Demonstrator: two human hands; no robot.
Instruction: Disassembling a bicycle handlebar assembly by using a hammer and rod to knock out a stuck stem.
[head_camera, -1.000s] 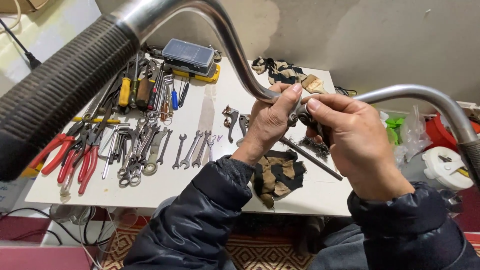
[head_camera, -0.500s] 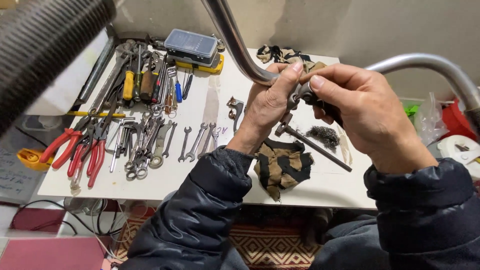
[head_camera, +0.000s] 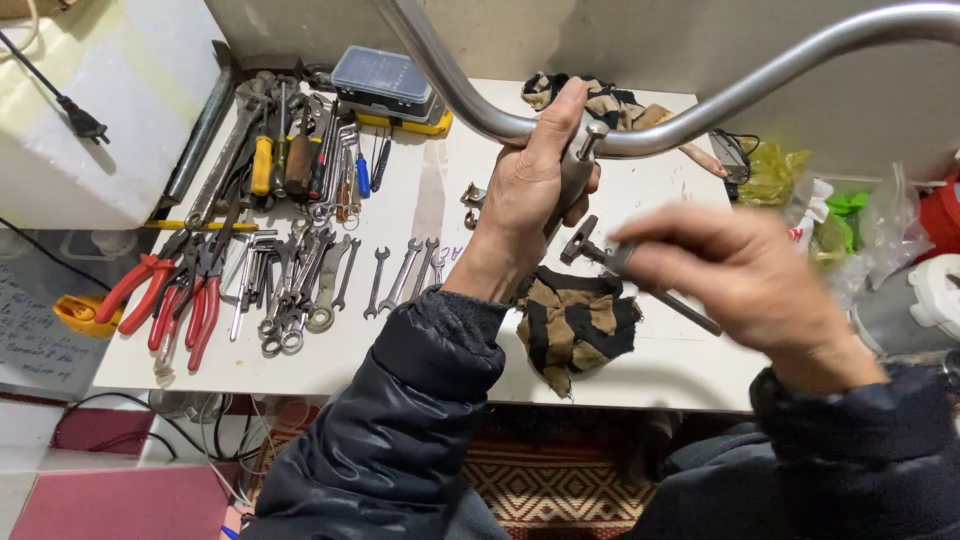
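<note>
My left hand (head_camera: 525, 195) grips the middle of a curved silver handlebar (head_camera: 760, 85), held above the white table (head_camera: 420, 340). Its thumb lies up over the bar and its fingers wrap the stem clamp with its bolt (head_camera: 590, 140). My right hand (head_camera: 740, 270) is blurred and sits lower right, away from the bar. Its fingertips are at the shaft of a long T-headed metal tool (head_camera: 690, 310) lying on the table. Whether they grip it is unclear.
A striped rag (head_camera: 575, 325) lies under my hands. Several wrenches (head_camera: 400, 275), red-handled pliers (head_camera: 170, 300) and screwdrivers cover the table's left half, with a clear-lidded parts box (head_camera: 385, 80) behind. A white foam box (head_camera: 100, 110) stands at the left; plastic bags (head_camera: 830, 220) at the right.
My right hand has left the stem clamp and dropped down-right to the T-headed tool. My left hand keeps its grip on the bar, which now sits higher in view.
</note>
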